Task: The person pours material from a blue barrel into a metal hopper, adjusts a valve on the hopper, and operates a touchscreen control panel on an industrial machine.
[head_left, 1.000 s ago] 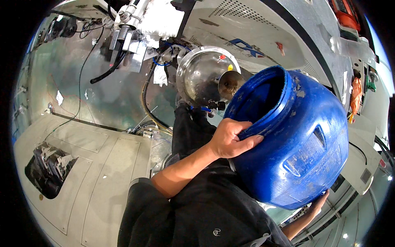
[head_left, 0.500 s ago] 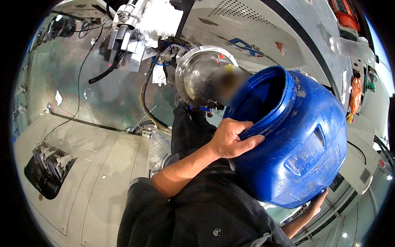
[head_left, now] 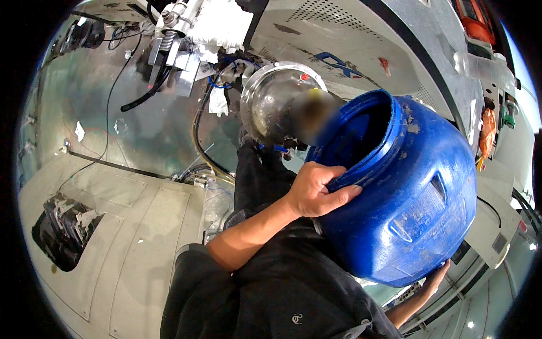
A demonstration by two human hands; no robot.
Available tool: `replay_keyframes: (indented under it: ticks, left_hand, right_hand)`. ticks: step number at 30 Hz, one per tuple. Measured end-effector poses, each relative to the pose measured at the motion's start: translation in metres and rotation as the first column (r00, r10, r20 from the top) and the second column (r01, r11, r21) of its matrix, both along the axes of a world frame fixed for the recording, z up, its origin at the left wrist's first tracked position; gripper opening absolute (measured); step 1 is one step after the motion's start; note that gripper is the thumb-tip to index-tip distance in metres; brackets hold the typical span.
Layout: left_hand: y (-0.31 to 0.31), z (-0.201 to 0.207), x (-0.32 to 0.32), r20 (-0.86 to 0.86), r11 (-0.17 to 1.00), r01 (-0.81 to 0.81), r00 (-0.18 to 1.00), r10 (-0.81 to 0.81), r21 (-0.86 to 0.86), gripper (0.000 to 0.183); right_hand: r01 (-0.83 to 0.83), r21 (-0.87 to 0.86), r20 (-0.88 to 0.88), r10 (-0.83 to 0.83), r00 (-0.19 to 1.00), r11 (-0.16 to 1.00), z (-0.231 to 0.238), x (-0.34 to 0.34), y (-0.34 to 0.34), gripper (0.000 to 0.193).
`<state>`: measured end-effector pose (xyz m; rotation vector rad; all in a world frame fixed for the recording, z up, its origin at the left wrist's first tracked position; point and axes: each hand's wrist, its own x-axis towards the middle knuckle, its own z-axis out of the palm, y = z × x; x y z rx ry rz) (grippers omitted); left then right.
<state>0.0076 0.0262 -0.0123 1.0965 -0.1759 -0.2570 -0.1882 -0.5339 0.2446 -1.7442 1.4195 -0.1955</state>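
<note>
Barrel (head_left: 418, 181), tilted, left grip (head_left: 320, 192) on rim (head_left: 396, 121), right grip (head_left: 436, 278) beneath

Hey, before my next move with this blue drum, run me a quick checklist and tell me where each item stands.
1. Left grip on the rim of the scuffed blue plastic drum: ok, thumb outside the rim.
2. Right grip at the drum's lower end: ok on contact; how firmly it holds, cannot tell.
3. Drum's mouth uncovered: ok, no lid on it.
4. Drum's contents: cannot tell, the inside is too dark.
5. Clear view of the shiny round metal vessel beyond the mouth: not ok, its right side is blurred.
</note>
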Motion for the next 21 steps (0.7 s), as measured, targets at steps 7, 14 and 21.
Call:
replay_keyframes:
  ticks: [7,14,21]
  left_hand:
    - [0.0,-0.005,-0.002,-0.018,1.0,0.028,0.999,-0.028,0.014,0.027]
    - [0.001,-0.004,-0.002,-0.04,0.998,0.056,0.998,-0.056,0.011,0.027]
    - [0.001,-0.007,-0.002,-0.011,0.999,0.035,0.999,-0.035,0.023,0.027]
  right_hand:
    - [0.031,-0.05,-0.009,-0.032,0.999,0.998,0.002,0.004,0.014,0.077]
    - [-0.026,-0.092,-0.005,0.026,1.0,0.995,0.002,0.005,0.027,0.073]
    - [-0.001,-0.097,0.036,0.005,0.999,0.995,0.003,-0.002,0.009,0.073]
